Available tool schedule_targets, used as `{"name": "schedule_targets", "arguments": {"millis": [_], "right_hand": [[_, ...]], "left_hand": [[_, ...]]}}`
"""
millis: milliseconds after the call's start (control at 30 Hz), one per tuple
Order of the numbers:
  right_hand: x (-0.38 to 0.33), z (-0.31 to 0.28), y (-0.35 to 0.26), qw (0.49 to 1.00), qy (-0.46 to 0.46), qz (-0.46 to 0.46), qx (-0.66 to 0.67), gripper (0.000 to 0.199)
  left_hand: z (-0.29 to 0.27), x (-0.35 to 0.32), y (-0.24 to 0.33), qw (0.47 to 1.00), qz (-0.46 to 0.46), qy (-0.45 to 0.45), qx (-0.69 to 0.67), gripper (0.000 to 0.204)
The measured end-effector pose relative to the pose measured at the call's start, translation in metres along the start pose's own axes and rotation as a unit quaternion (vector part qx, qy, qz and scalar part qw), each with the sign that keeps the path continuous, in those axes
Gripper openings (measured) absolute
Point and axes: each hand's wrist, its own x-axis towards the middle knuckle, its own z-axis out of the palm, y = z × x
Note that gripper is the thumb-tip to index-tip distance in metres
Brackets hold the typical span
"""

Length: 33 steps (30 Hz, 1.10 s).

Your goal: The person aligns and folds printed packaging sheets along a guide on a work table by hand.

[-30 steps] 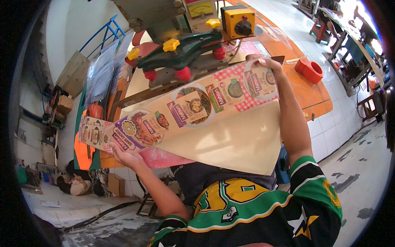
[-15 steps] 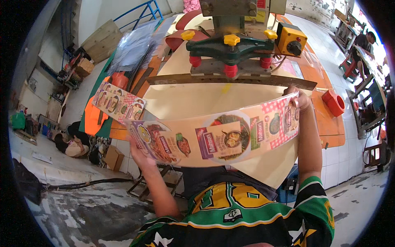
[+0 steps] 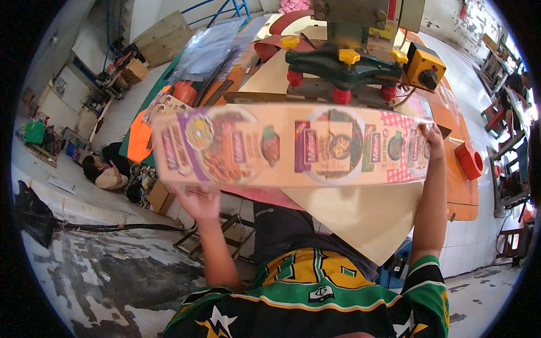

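Observation:
A long printed sheet [image 3: 276,147] with pictures of food dishes and a red checked pattern stretches across in front of me, slightly blurred. Its right end is gripped by my right hand [image 3: 433,141], fingers closed around the edge. Under the lower left edge, my left hand [image 3: 200,201] holds the sheet, its fingertips partly hidden behind it. Behind the sheet lies a similar printed piece [image 3: 166,106], mostly covered. A large cream sheet [image 3: 360,217] hangs over the near table edge below the printed one.
Beyond stands a press with a green bracket [image 3: 360,66], yellow knobs and red feet. A yellow control box [image 3: 426,66] is beside it. On the orange table are a red ring-shaped object [image 3: 469,160] and clear plastic sheets [image 3: 205,53]. One person [image 3: 110,172] is low at left; another is far right.
The printed sheet has been lifted and turned to face me more squarely; it sagged in a curve before. Both hands still hold it. The whole view has shifted left.

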Motion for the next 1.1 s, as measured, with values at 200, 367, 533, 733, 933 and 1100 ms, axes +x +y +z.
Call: {"name": "schedule_targets", "arguments": {"millis": [200,367,533,733,933,1100], "right_hand": [[0.006,0.003,0.029,0.999,-0.053,0.007,0.010,0.036],[0.013,0.025,0.024,0.936,-0.338,0.097,-0.007,0.050],[0.004,0.049,0.015,0.916,-0.336,0.187,-0.116,0.054],[0.009,0.058,0.008,0.847,-0.462,0.226,-0.136,0.056],[0.011,0.075,0.005,0.817,-0.465,0.280,-0.196,0.053],[0.009,0.083,0.013,0.802,-0.460,0.300,-0.236,0.037]], "left_hand": [[0.062,0.000,-0.106,0.929,-0.088,0.080,0.349,0.076],[0.118,0.014,-0.160,0.956,0.035,-0.003,0.291,0.091],[0.135,0.023,-0.167,0.946,0.041,0.192,0.256,0.032],[0.117,0.037,-0.131,0.926,0.089,0.239,0.278,0.034],[0.097,0.041,-0.094,0.919,0.127,0.221,0.299,0.043],[0.081,0.033,-0.072,0.892,0.073,0.268,0.356,0.043]]}}
